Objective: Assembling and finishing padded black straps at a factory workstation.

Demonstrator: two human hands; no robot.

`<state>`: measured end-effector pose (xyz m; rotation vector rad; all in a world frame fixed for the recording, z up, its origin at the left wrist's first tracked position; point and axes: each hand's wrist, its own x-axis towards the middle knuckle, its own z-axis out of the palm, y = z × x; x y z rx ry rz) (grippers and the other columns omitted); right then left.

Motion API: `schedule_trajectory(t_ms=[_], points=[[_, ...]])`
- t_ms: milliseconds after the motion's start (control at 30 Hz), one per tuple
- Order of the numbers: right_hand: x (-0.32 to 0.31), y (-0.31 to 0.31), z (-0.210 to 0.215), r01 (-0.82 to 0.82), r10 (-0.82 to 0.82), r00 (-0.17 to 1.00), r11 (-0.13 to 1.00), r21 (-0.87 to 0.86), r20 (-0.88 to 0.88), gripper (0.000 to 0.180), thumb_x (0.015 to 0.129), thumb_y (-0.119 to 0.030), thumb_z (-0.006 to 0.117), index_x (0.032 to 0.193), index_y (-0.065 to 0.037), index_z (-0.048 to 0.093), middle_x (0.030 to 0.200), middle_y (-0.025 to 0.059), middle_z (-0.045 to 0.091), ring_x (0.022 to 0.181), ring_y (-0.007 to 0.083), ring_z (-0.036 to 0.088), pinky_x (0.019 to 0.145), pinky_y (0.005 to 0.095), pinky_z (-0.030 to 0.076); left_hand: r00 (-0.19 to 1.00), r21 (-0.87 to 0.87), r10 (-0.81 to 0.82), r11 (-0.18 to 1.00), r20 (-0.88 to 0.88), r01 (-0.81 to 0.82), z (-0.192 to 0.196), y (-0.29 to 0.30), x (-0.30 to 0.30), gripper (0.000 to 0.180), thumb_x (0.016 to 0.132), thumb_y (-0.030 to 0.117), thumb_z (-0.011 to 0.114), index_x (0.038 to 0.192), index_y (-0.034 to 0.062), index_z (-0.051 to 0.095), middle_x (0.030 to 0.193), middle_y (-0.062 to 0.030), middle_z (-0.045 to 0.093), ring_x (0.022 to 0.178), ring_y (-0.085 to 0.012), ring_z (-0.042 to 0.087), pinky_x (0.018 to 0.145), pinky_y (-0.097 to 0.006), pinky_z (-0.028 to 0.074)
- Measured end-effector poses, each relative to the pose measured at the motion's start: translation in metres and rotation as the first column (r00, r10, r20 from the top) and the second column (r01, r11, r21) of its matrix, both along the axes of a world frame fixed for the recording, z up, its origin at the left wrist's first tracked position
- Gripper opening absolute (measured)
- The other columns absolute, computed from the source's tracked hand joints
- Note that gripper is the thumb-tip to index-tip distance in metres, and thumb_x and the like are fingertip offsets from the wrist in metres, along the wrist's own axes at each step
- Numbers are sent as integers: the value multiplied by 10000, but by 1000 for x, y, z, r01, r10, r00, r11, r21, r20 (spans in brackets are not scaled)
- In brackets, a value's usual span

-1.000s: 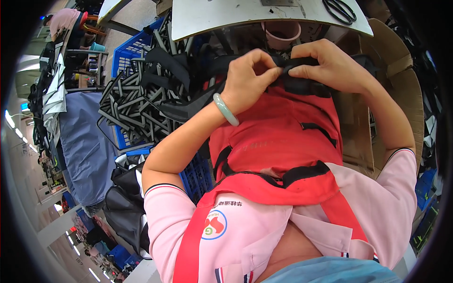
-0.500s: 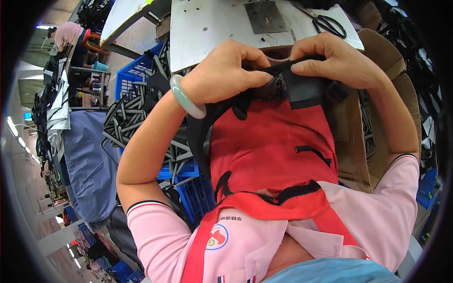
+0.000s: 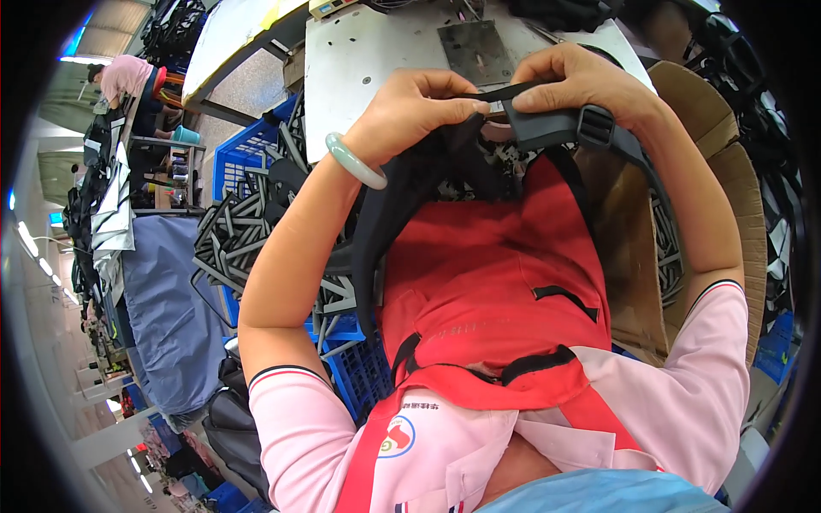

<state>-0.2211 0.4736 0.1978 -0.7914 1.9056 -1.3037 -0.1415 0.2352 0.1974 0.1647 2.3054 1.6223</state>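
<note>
A black strap (image 3: 547,126) with a black plastic buckle (image 3: 595,126) is stretched between my two hands, just over the front edge of the white table. My left hand (image 3: 419,107), below a pale green bangle, pinches the strap's left part between thumb and fingers. A small white label (image 3: 496,107) shows between the hands. My right hand (image 3: 581,81) grips the strap with the thumb on top, and the buckle hangs beside its palm. Black fabric (image 3: 410,188) droops from the left hand over my red apron (image 3: 487,265).
On the white table (image 3: 368,51) lies a metal plate (image 3: 475,51), with dark material behind it. Blue crates (image 3: 244,150) of grey and black strips stand at left. An open cardboard box (image 3: 727,188) is at right. Another person (image 3: 128,81) works at far left.
Both hands have risen slightly toward the table. The strap is now drawn out straighter between them; the buckle and white label have come into view, and the black fabric hangs lower at left.
</note>
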Motion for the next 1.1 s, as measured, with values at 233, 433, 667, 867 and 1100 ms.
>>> schedule_trajectory(t_ms=[233,433,667,867,1100], points=[[-31,-7,-10,116,-113,993,991,-74,42,268,834,-233,748,940,1,670,789,6,659,679,44,616,635,177,488,997,279,80,957,-10,-74,-22,-3,-31,252,891,160,675,1072,-16,681,908,-27,693,822,-82,623,756,-219,483],[-56,-14,-20,147,-132,985,979,-144,109,229,853,-207,730,943,-3,675,797,1,665,667,37,613,623,175,483,990,346,76,931,121,-114,-28,-12,-62,292,936,177,607,1161,-7,637,951,-48,698,876,-105,641,813,-252,508],[-78,-19,-34,160,-139,983,966,-202,116,202,863,-199,719,937,-14,683,815,-13,668,711,34,617,668,176,486,957,469,128,850,260,-241,-29,-8,-80,237,968,205,549,1075,14,641,909,-50,662,818,-140,624,765,-271,507],[-88,-24,-37,249,-205,961,932,-262,184,202,890,-199,687,905,2,698,790,14,677,666,82,604,638,219,477,944,481,179,825,278,-298,-37,-17,-97,252,977,219,496,987,6,631,860,-89,652,803,-187,620,754,-306,504],[-95,-19,-31,318,-263,941,901,-294,213,201,872,-151,711,984,16,706,845,32,699,736,95,638,627,221,495,925,454,248,815,288,-360,-34,-22,-94,225,972,200,498,987,20,633,873,-88,666,807,-188,639,776,-313,517]])
